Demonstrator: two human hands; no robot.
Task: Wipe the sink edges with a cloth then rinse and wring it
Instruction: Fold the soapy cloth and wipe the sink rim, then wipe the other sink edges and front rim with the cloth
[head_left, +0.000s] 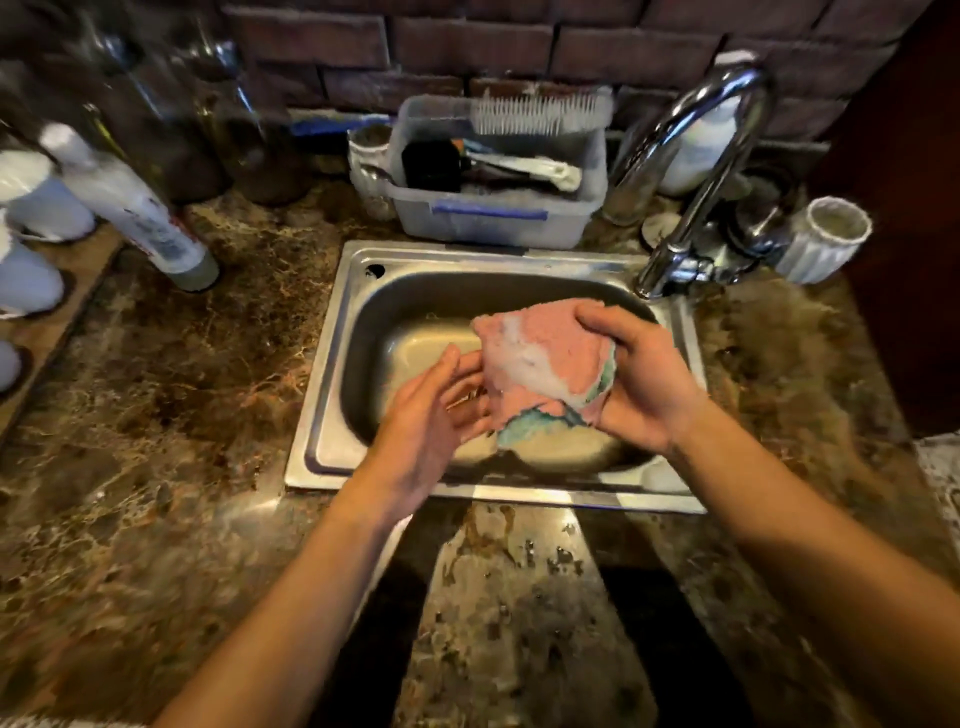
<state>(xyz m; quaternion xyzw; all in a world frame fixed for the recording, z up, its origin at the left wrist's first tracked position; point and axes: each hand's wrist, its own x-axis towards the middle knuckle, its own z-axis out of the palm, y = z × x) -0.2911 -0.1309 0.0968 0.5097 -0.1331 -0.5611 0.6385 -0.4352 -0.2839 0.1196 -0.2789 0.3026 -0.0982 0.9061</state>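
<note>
Holding a pink cloth (540, 358) above the basin of the steel sink (332, 364), the right hand (641, 379) curls its fingers (597, 325) over the cloth's top edge. White suds streak its face, and a teal patch shows along its lower edge. The left hand (434, 415) is beside it, fingers loosely spread, fingertips touching the cloth's left edge. The chrome faucet (696, 171) arches at the sink's back right corner.
</note>
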